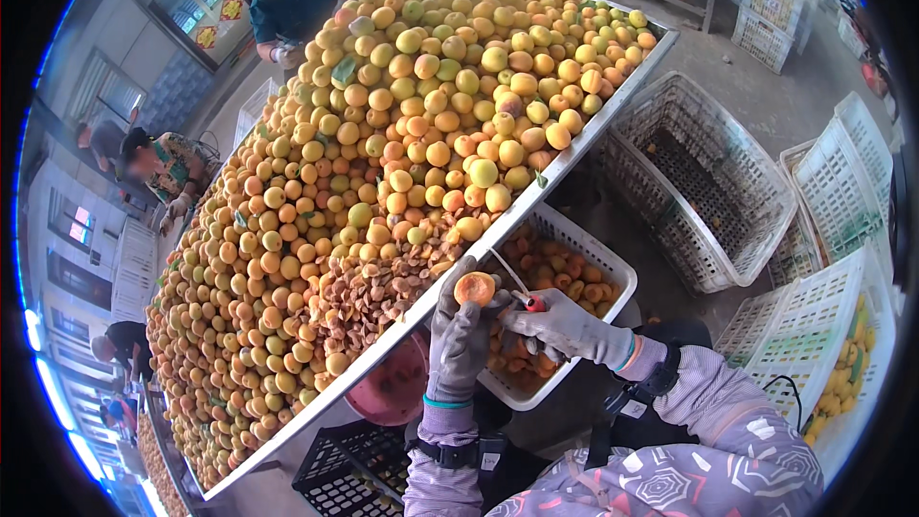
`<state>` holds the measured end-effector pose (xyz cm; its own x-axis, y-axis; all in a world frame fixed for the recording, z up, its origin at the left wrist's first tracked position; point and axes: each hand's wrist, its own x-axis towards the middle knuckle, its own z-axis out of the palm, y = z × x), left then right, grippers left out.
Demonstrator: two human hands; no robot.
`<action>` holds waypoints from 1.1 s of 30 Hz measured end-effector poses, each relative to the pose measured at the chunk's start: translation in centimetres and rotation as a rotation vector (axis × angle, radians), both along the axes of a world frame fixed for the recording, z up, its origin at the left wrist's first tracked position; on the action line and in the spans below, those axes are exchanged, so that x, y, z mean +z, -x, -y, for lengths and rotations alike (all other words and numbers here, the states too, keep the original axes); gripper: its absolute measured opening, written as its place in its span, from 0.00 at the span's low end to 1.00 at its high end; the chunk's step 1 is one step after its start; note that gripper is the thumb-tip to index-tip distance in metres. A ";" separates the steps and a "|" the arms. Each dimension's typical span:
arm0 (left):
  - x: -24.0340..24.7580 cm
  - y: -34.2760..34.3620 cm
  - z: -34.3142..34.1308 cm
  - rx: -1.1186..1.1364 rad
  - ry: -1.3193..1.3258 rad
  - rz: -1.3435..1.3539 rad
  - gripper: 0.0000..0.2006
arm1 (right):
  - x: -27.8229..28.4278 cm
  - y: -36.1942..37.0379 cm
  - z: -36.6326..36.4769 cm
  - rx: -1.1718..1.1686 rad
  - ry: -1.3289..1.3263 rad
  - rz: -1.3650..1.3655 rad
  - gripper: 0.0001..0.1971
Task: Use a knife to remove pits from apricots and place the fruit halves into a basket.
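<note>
My left hand (457, 340), in a grey glove, is closed on an apricot (474, 289) whose cut orange flesh faces up. Just right of it, my gloved right hand (565, 325) grips a red-handled tool (536, 303) with a thin, pale shaft pointing up and left, close to the apricot. Both hands are at the table's near edge, above a white basket (617, 278) holding apricot pieces (541, 263). A heap of brown apricot pits (373, 297) lies beyond my left hand, against a large mound of whole apricots (402, 134).
A raised metal rim (613, 115) edges the table. Empty-looking white crates (708, 172) stand to the right, with a crate of yellow fruit (847, 364) nearer. Beneath the table are a pink basin (388, 383) and a black crate (349, 479). Several people work across the table.
</note>
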<state>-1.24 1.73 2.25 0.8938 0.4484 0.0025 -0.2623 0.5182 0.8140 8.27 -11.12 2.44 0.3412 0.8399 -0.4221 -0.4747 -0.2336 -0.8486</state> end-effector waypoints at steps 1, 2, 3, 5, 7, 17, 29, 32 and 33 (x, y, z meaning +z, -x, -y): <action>-0.1 0.2 -0.1 0.003 -0.002 -0.003 0.28 | 0.3 0.0 0.0 0.004 0.005 0.004 0.12; -0.5 0.3 -0.2 0.013 0.002 -0.005 0.28 | 0.5 0.1 0.0 0.008 0.009 0.009 0.11; -0.9 0.4 -0.4 0.020 0.009 -0.006 0.27 | 0.7 0.1 0.0 0.006 0.011 0.006 0.11; -1.6 0.5 -0.9 0.010 0.118 0.017 0.27 | 0.9 0.1 -0.1 0.026 0.038 0.023 0.11; -1.1 0.4 -0.8 -0.003 0.254 0.061 0.29 | 0.9 0.1 0.0 0.031 0.025 0.016 0.11; -0.8 0.1 -0.2 0.017 0.295 0.036 0.32 | 0.3 0.4 0.0 0.088 0.022 -0.007 0.13; -0.5 0.0 0.1 0.003 0.332 -0.050 0.30 | 0.4 0.8 -0.1 0.071 0.019 0.045 0.13; -0.7 -0.2 0.1 0.012 0.277 -0.075 0.31 | -0.5 0.7 -0.1 0.117 0.037 0.042 0.13; -0.7 -0.1 0.0 0.026 0.237 -0.098 0.31 | -0.4 0.7 -0.2 0.120 0.037 0.040 0.13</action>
